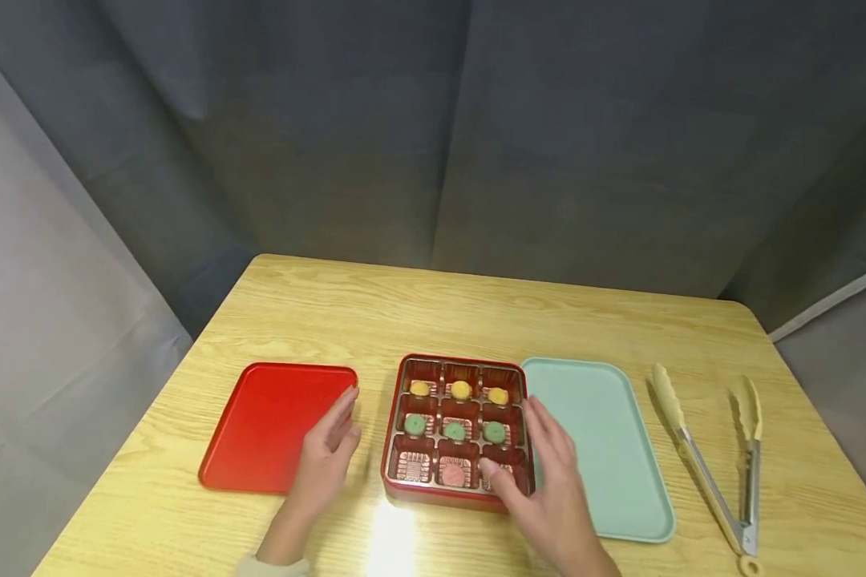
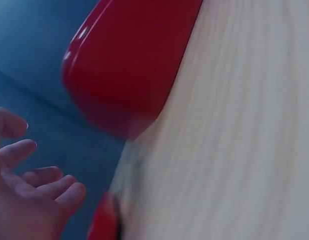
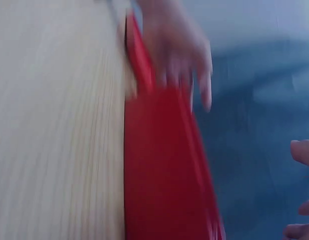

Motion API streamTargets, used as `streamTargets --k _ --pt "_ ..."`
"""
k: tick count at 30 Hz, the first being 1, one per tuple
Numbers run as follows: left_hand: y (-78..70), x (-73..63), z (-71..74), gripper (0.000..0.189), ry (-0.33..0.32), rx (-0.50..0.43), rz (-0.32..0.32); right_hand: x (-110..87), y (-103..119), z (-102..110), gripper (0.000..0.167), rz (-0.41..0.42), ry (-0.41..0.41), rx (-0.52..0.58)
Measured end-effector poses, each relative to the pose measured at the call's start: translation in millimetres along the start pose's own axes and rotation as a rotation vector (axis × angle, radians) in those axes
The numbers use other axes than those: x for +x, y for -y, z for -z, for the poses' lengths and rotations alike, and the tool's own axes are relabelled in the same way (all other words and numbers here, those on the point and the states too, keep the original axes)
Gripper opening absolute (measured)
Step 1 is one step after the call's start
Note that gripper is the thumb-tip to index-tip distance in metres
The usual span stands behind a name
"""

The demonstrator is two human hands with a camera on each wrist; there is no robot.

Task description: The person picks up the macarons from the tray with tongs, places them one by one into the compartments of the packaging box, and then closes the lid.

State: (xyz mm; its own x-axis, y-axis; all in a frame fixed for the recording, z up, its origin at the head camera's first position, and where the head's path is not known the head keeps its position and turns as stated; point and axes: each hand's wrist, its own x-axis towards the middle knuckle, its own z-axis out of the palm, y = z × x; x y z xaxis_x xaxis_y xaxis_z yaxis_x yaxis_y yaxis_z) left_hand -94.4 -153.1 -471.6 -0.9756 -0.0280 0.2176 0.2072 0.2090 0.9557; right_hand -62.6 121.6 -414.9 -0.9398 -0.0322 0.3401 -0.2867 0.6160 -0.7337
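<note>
A red box (image 1: 447, 498) with a brown divided insert stands mid-table in the head view. Its back row carries yellow round pieces (image 1: 461, 390), its middle row green ones (image 1: 455, 432); a pink piece (image 1: 453, 475) lies in the front middle compartment. My right hand (image 1: 552, 493) hovers at the box's right side, thumb over the front right compartment, fingers spread and holding nothing. To the left, my left hand (image 1: 325, 461) is beside the red tray's right edge, fingers loosely extended. The left wrist view shows that hand (image 2: 34, 190) apart from the box (image 2: 129, 60).
The flat red tray (image 1: 270, 433) lies left of the box. On the right sits a pale green tray (image 1: 606, 449), with cream-tipped metal tongs (image 1: 707, 481) spread beyond it. Grey curtains (image 1: 440, 144) hang behind the wooden table (image 1: 375, 300).
</note>
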Motion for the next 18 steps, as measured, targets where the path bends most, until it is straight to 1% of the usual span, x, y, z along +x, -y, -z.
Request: streamTargets --k 1,3,5,6,9,11,13,16,18 --pt "-1.2 -0.2 4.3 0.052 -0.001 0.015 -0.001 -1.0 7 -8 0.085 0.044 0.010 0.024" --pt "-3.3 -0.3 13.9 0.053 -0.006 0.053 -0.010 -2.5 23 -23 0.083 0.105 0.048 0.071" --pt "-5.2 -0.5 25.0 0.054 -0.013 0.103 -0.018 -3.6 37 -36 0.082 0.144 0.103 0.119" --pt "-6.1 -0.7 31.1 0.054 -0.016 0.127 -0.019 -4.0 44 -42 0.081 0.150 0.140 0.143" --pt "-8.0 -0.6 50.1 0.053 -0.037 0.238 -0.005 -6.4 64 -58 0.079 0.114 0.286 0.204" --pt "-9.1 -1.8 63.6 0.053 -0.050 0.320 0.033 -7.5 76 -69 0.078 0.076 0.392 0.232" --pt "-9.0 -3.0 77.0 0.053 -0.057 0.386 0.069 -8.7 84 -81 0.079 0.044 0.488 0.236" --pt "-7.5 -4.1 96.2 0.056 -0.054 0.440 0.145 -9.4 91 -101 0.080 -0.002 0.596 0.250" --pt "-6.4 -3.9 107.6 0.060 -0.048 0.449 0.188 -10.9 92 -115 0.082 -0.030 0.648 0.253"
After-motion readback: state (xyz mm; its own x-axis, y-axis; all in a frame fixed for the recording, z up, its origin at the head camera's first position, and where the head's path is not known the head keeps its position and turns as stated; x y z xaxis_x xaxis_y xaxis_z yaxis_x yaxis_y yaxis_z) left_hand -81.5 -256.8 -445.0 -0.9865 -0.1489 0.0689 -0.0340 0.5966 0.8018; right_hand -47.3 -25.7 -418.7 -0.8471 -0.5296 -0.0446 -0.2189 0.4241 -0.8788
